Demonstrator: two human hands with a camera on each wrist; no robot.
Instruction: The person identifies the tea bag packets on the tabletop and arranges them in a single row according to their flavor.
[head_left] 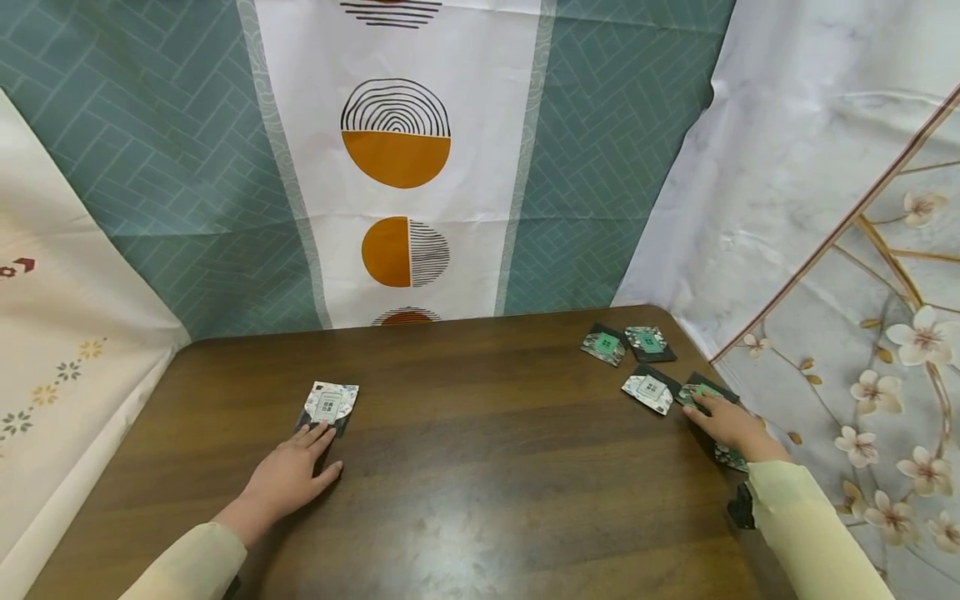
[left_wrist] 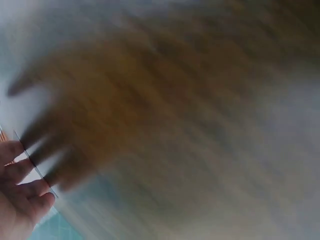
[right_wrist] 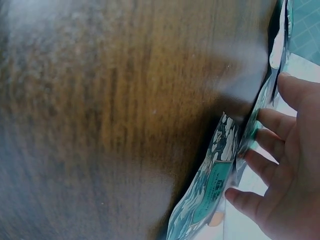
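Note:
Near the left end of the brown table lies a flat packet [head_left: 328, 403] with a white patterned face and dark lower part. My left hand [head_left: 281, 477] rests at its near edge, fingers extended and touching it. At the right end my right hand [head_left: 729, 427] lies on a green-labelled packet [head_left: 701, 386], its fingers loosely bent over it. The right wrist view shows that hand [right_wrist: 285, 165] beside another green-labelled packet [right_wrist: 207, 190]. In the left wrist view only the left hand's fingers [left_wrist: 22, 175] show, with their blurred reflection on the tabletop.
More packets lie around the right hand: a white one [head_left: 648, 390], two green ones farther back [head_left: 604, 344], and one partly hidden beneath the wrist [head_left: 730, 457]. The table [head_left: 465, 450] meets a patterned cloth [head_left: 585, 167] at the back and cloths at both sides.

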